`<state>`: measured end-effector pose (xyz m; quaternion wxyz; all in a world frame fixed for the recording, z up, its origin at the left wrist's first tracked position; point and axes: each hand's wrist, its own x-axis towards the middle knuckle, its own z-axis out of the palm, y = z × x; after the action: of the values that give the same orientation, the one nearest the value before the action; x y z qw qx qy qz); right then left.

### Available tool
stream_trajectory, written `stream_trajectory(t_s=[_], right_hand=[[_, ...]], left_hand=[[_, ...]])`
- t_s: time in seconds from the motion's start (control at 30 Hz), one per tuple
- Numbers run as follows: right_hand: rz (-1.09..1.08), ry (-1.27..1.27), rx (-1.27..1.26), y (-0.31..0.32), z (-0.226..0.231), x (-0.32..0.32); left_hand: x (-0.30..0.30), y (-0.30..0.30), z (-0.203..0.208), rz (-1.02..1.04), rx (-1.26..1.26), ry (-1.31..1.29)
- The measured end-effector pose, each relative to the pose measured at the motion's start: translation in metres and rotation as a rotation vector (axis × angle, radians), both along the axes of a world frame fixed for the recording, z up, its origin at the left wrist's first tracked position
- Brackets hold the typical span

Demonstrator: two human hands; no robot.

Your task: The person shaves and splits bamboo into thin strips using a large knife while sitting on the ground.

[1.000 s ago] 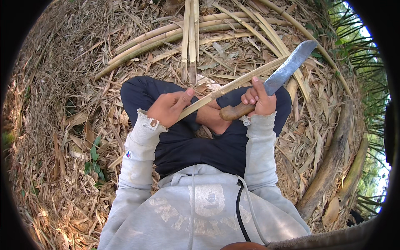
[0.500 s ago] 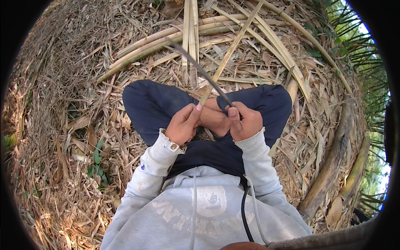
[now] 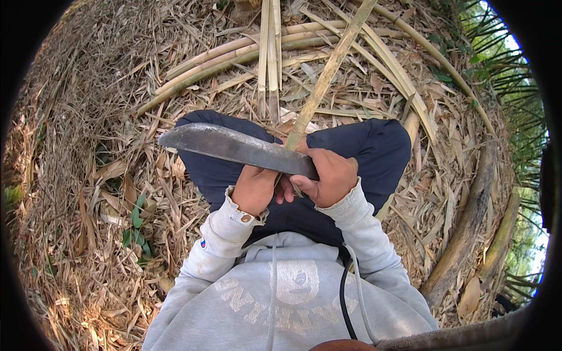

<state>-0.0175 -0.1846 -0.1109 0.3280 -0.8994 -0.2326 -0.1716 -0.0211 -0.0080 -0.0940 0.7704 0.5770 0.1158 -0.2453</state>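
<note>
A machete [image 3: 228, 143] with a dark, worn blade lies across the front of my lap, its broad flat side showing and its tip to the left. My right hand [image 3: 332, 177] is closed round its handle end, the thumb pressed along the near side. A long split bamboo strip [image 3: 325, 79] runs from the far edge down to the blade, where its near end passes behind the metal. Below the blade, my left hand [image 3: 254, 190] is closed about that near end; the blade hides part of its fingers. Some fingertips show close to my right thumb.
My crossed legs [image 3: 366, 146] in dark trousers lie just beyond the hands. Further off, several bamboo strips [image 3: 272, 58] and curved bamboo poles [image 3: 216, 67] rest on dry leaf litter. A thick log [image 3: 468, 225] lies at the right, and bamboo stems stand behind it.
The machete has turned from edge-on, pointing far left, to flat side up and lying more crosswise. My hands have come together, and the bamboo strip has risen nearer and turned its broad face up.
</note>
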Motion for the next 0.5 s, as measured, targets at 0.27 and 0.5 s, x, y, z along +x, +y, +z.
stream_trajectory(t_s=[0.27, 0.5], right_hand=[[0.028, -0.041, -0.086, -0.010, -0.004, -0.001], [0.017, -0.160, -0.148, -0.021, -0.001, 0.012]], left_hand=[[-0.011, -0.002, -0.015, -0.009, 0.089, -0.200], [-0.015, -0.004, -0.001, -0.071, 0.092, -0.251]])
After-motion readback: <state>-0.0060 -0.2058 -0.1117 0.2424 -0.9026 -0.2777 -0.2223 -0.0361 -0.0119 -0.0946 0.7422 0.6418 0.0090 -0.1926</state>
